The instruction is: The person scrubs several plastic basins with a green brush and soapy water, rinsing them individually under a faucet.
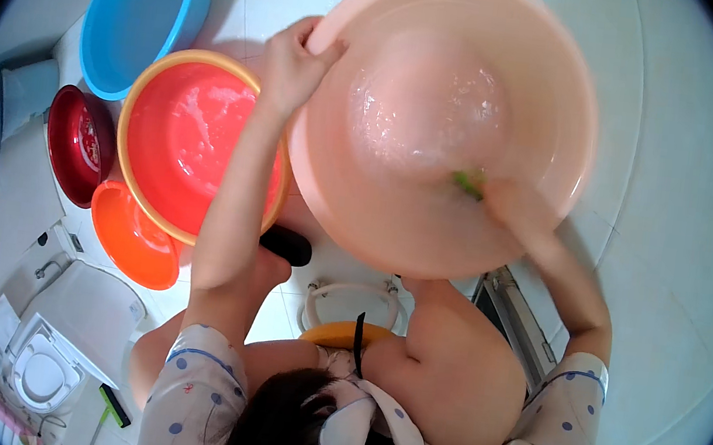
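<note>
— Where's the pink basin (556,96)?
— In front of your knees, just right of the red tub (195,56).
— And the left hand (295,66)?
— Your left fingers are clamped on the basin's rim, thumb on the inner side.
— The right hand (512,207)?
— It's inside the basin, your fingers closed on a green item (469,183), too blurred to tell.
— The blue tub (193,19)?
— Beyond the red one.

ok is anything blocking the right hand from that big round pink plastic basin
Nothing visible: the right hand is inside the large, round, pale-pink plastic basin, holding a small, blurred green object. The left hand grips the rim at left, out of the way.
</note>
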